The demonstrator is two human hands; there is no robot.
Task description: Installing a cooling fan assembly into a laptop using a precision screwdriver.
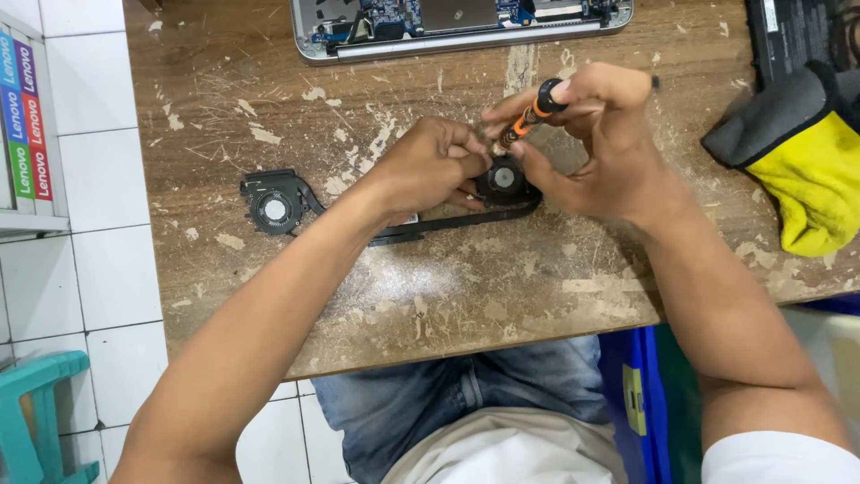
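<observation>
My right hand [600,148] grips an orange-and-black screwdriver [528,116] over a black fan assembly [394,211]; my left hand [430,166] pinches its right fan, on the worn wooden table [448,287].

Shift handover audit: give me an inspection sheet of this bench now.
Surface: wooden bench, worn, pale flaking patches.
Job's things: black twin-fan module; left fan lies free, right fan under the hands; orange-and-black screwdriver tip down by the right fan.
Clutter: yellow-grey cloth; opened laptop at the far edge.
Grippers: left hand steadies the module; right hand holds the screwdriver.
Cables: nothing seen.
Surroundings: white tiled floor, teal stool, blue bin.
</observation>
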